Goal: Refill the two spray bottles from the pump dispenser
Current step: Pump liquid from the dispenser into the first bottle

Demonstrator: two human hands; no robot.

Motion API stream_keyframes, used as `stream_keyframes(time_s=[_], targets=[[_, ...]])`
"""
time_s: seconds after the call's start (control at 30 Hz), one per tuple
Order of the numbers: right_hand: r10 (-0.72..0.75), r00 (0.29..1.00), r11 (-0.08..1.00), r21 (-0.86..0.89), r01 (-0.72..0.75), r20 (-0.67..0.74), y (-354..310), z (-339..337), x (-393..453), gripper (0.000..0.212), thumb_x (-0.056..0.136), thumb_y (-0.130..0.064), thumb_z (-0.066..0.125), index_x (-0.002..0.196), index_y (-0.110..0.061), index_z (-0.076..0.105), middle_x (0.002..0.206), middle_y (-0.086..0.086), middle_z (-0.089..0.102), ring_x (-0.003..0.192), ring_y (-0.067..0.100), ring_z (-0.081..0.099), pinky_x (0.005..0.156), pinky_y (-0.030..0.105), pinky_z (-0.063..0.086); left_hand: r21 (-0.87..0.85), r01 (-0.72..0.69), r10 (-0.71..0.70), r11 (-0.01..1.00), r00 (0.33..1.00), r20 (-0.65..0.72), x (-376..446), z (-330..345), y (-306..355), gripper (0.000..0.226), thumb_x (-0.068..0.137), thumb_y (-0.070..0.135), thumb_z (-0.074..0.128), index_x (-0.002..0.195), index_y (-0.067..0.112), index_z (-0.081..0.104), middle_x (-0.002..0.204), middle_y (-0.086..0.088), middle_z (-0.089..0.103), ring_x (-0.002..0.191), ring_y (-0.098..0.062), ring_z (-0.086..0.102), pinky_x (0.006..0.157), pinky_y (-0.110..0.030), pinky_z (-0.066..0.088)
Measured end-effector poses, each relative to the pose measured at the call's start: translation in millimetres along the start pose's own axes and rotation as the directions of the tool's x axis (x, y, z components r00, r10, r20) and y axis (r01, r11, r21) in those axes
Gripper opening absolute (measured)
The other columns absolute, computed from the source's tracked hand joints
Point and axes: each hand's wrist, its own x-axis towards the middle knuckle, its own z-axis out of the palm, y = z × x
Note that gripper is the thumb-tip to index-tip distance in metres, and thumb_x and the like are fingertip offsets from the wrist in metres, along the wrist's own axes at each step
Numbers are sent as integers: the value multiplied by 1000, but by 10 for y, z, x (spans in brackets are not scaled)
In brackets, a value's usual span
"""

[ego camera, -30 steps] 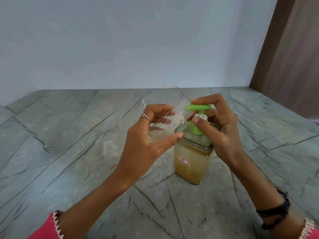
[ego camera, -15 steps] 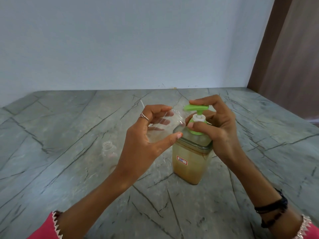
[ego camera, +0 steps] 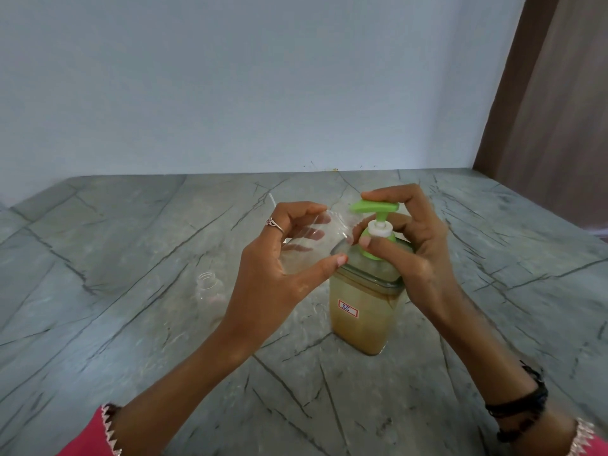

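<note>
A square pump dispenser (ego camera: 363, 311) of tan liquid with a green pump head (ego camera: 375, 207) stands on the grey marble counter (ego camera: 131, 324). My right hand (ego camera: 414, 245) grips the pump, with fingers on top of the head and the thumb at its collar. My left hand (ego camera: 283, 258) holds a clear, uncapped spray bottle (ego camera: 309, 238) tilted on its side, its mouth close under the pump's spout. A second clear bottle (ego camera: 210, 291), also uncapped, stands upright on the counter left of my left wrist.
A thin white tube (ego camera: 271, 198) shows on the counter behind my left hand. A pale wall runs along the counter's far edge, and a brown curtain (ego camera: 552, 110) hangs at the right.
The green pump head has risen from its lower position, my right fingers lifting with it. My left hand keeps the clear bottle at the spout.
</note>
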Motion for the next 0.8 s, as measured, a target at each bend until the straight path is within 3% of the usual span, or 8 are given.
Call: stream_keyframes(time_s=[0.1, 0.23, 0.33, 0.47, 0.63, 0.8], targets=[[-33, 999, 998, -51, 34, 27, 26, -7, -24, 36, 79, -24, 60, 111, -39, 53, 83, -3, 71, 81, 18, 68, 75, 36, 54, -16, -3, 3, 1000, 1000, -6, -6, -4, 3, 46, 68, 31, 75, 108, 30, 53, 110, 15, 63, 100, -5, 63, 80, -16, 51], [-64, 998, 997, -49, 65, 8, 45, 3, -20, 37, 80, -23, 60, 112, -42, 54, 84, -4, 71, 80, 20, 68, 73, 41, 55, -2, -9, 9, 1000, 1000, -2, -4, -4, 10, 47, 67, 30, 77, 107, 31, 52, 110, 16, 63, 99, -3, 63, 78, -12, 49], [-49, 998, 999, 0, 49, -32, 26, 19, -9, 35, 77, -21, 61, 107, -37, 59, 80, 1, 71, 76, 19, 69, 67, 36, 55, 7, -11, 11, 1000, 1000, -4, 7, -5, 6, 47, 67, 26, 78, 106, 32, 52, 110, 17, 62, 98, -1, 63, 77, -10, 48], [1, 998, 996, 90, 5, -66, -1, 27, 10, 32, 71, -17, 64, 98, -34, 66, 75, 4, 71, 70, 19, 70, 62, 29, 54, -3, -21, 21, 1000, 1000, 2, 5, -9, 8, 44, 67, 35, 72, 106, 34, 52, 110, 16, 63, 98, -3, 63, 79, -14, 51], [42, 996, 990, 137, -30, -81, -18, 25, 47, 37, 67, 3, 61, 79, -31, 69, 65, 1, 71, 59, 15, 67, 54, 22, 50, 21, -26, 26, 999, 1000, 6, -5, 3, -4, 45, 67, 35, 72, 107, 34, 51, 108, 21, 62, 97, -1, 63, 78, -12, 49], [12, 997, 995, 97, -4, -80, -32, 26, 50, 31, 67, -4, 66, 82, -31, 68, 68, 1, 71, 62, 15, 68, 56, 22, 51, 25, -29, 29, 999, 1000, 12, -6, -3, -21, 45, 67, 36, 72, 107, 35, 51, 109, 17, 63, 97, -3, 63, 80, -15, 50]])
